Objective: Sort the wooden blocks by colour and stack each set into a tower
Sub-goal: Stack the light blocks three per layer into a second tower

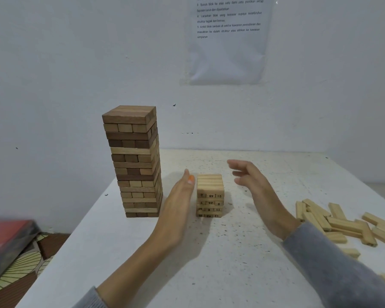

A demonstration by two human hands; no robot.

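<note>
A tall tower of brown and tan blocks (136,161) stands on the white table (209,258) at the left. To its right stands a short tower of pale blocks with printed numbers (210,195). My left hand (179,201) is flat, fingers straight, just left of the short tower, close to its side. Off the short tower's right side, my right hand (253,185) hovers with fingers spread and holds nothing. A heap of loose pale blocks (342,223) lies at the right of the table.
A printed sheet (228,38) hangs on the white wall behind the table. Left of the table, on the patterned floor, lies a red and dark object (7,241). The table's left edge runs diagonally past the tall tower.
</note>
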